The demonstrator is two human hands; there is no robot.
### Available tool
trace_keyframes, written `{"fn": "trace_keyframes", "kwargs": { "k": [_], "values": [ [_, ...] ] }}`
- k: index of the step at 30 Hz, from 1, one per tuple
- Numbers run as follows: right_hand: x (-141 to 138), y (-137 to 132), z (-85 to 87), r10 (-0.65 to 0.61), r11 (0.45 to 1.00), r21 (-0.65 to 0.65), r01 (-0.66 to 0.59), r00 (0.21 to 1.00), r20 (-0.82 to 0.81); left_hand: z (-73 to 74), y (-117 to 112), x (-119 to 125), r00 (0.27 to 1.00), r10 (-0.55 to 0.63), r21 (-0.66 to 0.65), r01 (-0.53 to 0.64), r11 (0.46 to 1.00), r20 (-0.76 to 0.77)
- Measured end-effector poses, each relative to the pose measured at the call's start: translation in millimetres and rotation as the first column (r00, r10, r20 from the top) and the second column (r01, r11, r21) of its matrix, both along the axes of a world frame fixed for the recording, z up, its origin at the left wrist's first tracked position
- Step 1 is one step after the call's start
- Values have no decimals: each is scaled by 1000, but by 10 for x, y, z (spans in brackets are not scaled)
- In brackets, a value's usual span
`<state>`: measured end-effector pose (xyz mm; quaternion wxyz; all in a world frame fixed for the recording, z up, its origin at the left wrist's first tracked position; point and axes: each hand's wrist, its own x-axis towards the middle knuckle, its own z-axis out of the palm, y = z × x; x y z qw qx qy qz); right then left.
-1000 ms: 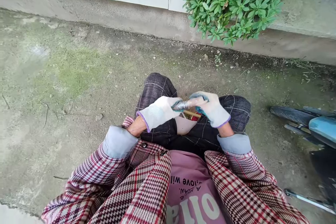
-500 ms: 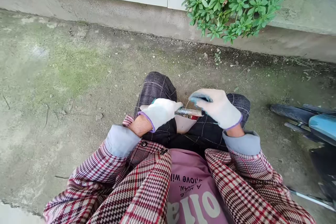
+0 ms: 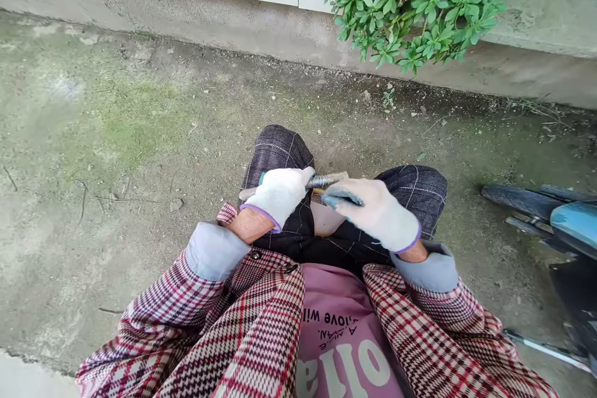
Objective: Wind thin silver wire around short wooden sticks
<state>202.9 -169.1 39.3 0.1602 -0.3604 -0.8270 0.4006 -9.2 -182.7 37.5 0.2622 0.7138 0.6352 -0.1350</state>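
My left hand (image 3: 282, 196), in a white work glove with a purple cuff, is closed round a wooden stick (image 3: 339, 177) held crosswise above my lap. Its pale other end pokes out left of the glove. Silvery wire (image 3: 318, 182) is wound in tight turns round the stick beside my left thumb. My right hand (image 3: 380, 208), gloved alike with grey-blue fingertips, is closed just below the stick's right end; the fine strand at its fingers is hidden now. A narrow yellowish piece (image 3: 319, 191) shows under the winding, its kind unclear.
Both knees (image 3: 415, 189) are bent beneath my hands. Ahead runs a low concrete ledge (image 3: 233, 28) with pots on top and a leafy green bush (image 3: 420, 6). A blue and black wheeled vehicle (image 3: 573, 224) stands at the right.
My right hand has moved down and slightly left, from beyond the stick to its near side. The stick's right end has tilted up. The thin strand between stick and right fingers no longer shows.
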Motion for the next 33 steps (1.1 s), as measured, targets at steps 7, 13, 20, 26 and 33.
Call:
{"fn": "trace_keyframes", "kwargs": {
  "k": [7,13,20,26,33],
  "values": [
    [97,378,-134,-243,963,-145,227,964,-104,109,-76,-24,919,-20,17,15,1000,395],
    [-33,78,-327,-125,987,-109,116,989,-83,103,-46,-107,882,140,116,-213,970,451],
    [33,157,141,41,997,66,-44,997,60,50,6,75,1000,-18,-73,17,997,-25],
    [89,394,-235,-198,972,-135,190,979,-51,143,-98,24,924,-19,-25,31,999,383],
    [-14,-69,-257,7,997,-74,-8,1000,-19,70,-10,-91,930,218,31,-238,971,295]
  ]
}}
